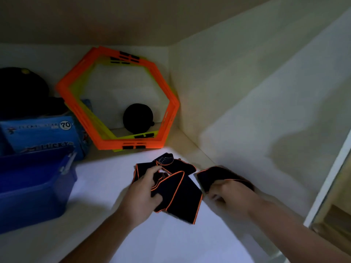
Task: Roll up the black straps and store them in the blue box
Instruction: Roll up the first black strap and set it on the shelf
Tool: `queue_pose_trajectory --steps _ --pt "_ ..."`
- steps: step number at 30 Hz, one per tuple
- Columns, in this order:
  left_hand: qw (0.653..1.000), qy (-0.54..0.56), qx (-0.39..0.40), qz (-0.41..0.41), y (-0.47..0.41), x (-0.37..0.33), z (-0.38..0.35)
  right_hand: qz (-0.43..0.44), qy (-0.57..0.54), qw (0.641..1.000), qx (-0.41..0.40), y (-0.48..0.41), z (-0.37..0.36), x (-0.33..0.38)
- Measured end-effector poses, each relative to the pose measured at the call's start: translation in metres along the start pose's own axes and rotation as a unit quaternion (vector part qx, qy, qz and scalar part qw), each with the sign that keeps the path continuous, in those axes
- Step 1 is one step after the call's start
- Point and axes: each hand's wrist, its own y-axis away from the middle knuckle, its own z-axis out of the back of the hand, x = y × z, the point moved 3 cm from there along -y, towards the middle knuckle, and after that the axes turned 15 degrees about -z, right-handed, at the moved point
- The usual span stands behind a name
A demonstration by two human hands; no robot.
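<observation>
The black straps [178, 190], edged in orange, lie in a loose, crossed heap on the white shelf [106, 186], near the front and a little right of the middle. One broad band runs toward the near edge; another end trails off to the right, against the side wall.

The left hand [141, 194] is closed on a bunch of the strap at the left of the heap, thumb on top and fingers tucked under a fold. The right hand [228, 194] is blurred, but it looks closed over the right-hand end of the fabric, pinning it near the wall.

To my eye the rolling has not properly begun; nothing is wound yet. I would first pull one strap free of the tangle and lay it flat, so the orange edges run straight. Then start the roll from a short end, keep it tight with the thumbs, and hold the edges lined up so it does not cone out. The fabric looks soft and springy, so a loose roll may well uncoil.

The blue box [36, 188] stands open at the left of the shelf, well apart from the straps. Behind it sits a blue carton [38, 133], and farther back orange hexagon frames [117, 99] lean on the rear wall.
</observation>
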Motion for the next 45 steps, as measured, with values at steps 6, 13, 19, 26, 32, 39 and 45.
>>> queue_pose_trajectory --steps 6,13,19,26,32,39,45 --pt "0.997 0.004 -0.044 -0.060 0.005 -0.007 -0.003 -0.014 -0.094 0.994 -0.051 0.029 -0.008 0.002" --pt "0.992 -0.050 -0.027 -0.112 0.010 -0.010 -0.016 -0.091 -0.130 0.982 -0.106 0.039 0.000 0.008" --pt "0.994 -0.035 -0.007 -0.103 0.008 -0.006 -0.022 -0.134 -0.004 0.990 -0.040 0.031 0.000 0.010" --pt "0.992 -0.077 -0.007 -0.101 0.005 -0.013 -0.021 -0.103 0.071 0.988 0.095 0.032 0.049 0.008" --pt "0.989 -0.068 0.037 -0.123 -0.011 -0.011 -0.027 -0.189 0.048 0.981 -0.004 -0.033 0.068 0.003" --pt "0.974 -0.105 0.173 -0.104 -0.021 -0.011 -0.042 -0.250 0.056 0.965 0.062 -0.058 0.030 0.005" --pt "0.991 -0.075 0.025 -0.112 -0.036 -0.016 -0.019 -0.223 -0.110 0.969 0.009 -0.057 0.056 -0.007"
